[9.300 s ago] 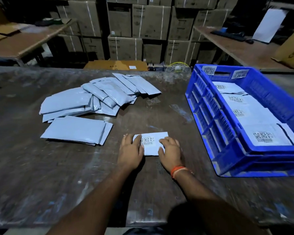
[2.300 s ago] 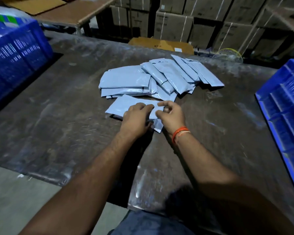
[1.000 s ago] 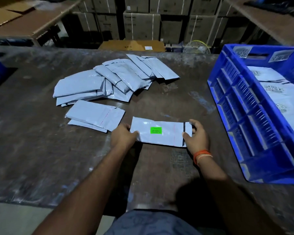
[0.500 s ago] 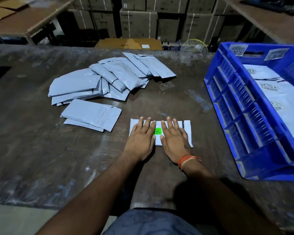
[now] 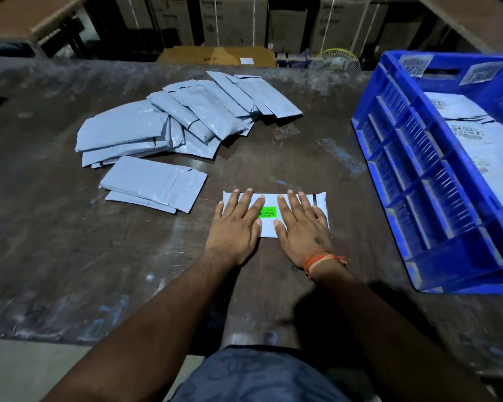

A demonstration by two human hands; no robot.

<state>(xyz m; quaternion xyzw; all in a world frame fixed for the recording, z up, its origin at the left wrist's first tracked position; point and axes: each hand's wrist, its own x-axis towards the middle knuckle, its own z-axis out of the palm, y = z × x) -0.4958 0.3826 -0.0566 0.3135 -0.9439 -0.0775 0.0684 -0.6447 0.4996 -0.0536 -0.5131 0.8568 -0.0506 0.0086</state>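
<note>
- Both hands are flat, fingers straight and slightly spread, palms down, gripping nothing: left hand [image 5: 235,224] on the left half of the white packet [image 5: 269,200], right hand [image 5: 301,227] on the right half.
- The packet lies flat on the tabletop [image 5: 99,256], near the front edge, long side across. The green sticker [image 5: 268,212] faces up in the gap between the hands.
- The step looks like pressing the packet flat and pushing the air out.
- To do it well: sweep from the sticker outward toward both ends with even palm pressure, not fingertips only. Push the air toward the right end with the dark strip, which is probably the flap side.
- Don't let the packet skid: the surface looks worn and slick in patches.
- Keep the sticker uncreased and readable.
- The likely destination is the blue crate [image 5: 413,169] on the right, well apart from the packet, with labelled packets [image 5: 471,132] already lying inside.
- The tabletop is dark, scuffed and streaked with pale smears.
- A fanned pile of grey mailers [image 5: 186,120] lies at far left-centre, with two mailers [image 5: 154,182] stacked nearer, just left of the packet.
- The room is a dim storeroom: strapped cartons [image 5: 233,21] stacked behind, flat cardboard [image 5: 215,55] and a fan guard [image 5: 336,60] past the far edge.
- The low light makes label detail unreadable.
</note>
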